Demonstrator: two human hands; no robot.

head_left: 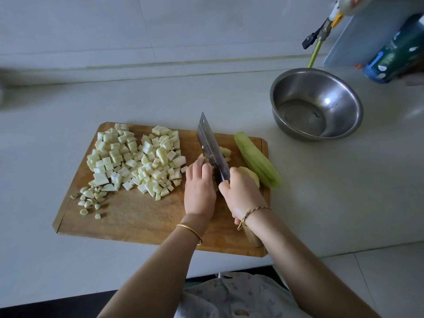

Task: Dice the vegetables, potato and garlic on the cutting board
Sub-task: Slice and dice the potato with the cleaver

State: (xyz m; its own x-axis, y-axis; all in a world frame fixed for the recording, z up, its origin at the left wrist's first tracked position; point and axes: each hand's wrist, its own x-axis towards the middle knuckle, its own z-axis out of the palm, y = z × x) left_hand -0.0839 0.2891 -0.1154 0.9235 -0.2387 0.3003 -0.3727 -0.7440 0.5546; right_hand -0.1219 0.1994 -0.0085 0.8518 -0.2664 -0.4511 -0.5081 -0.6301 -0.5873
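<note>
1 cleaver (212, 148), 1 bowl (344, 92) (steel), 2 hands (199, 187).

Both of my forearms enter from the lower edge and converge toward the centre. My left hand (200, 187) lies palm down, knuckles up, fingers curled under at the tips and pressed onto what it steadies; a thin gold bangle (190, 232) circles its wrist. My right hand (241, 193) sits just beside it, closed in a fist around the knife (212, 148) where blade meets handle, forefinger and thumb pinching the steel. A braided cord bracelet (252, 213) rings the right wrist. The two hands are nearly touching, and both arms are bare.
</note>
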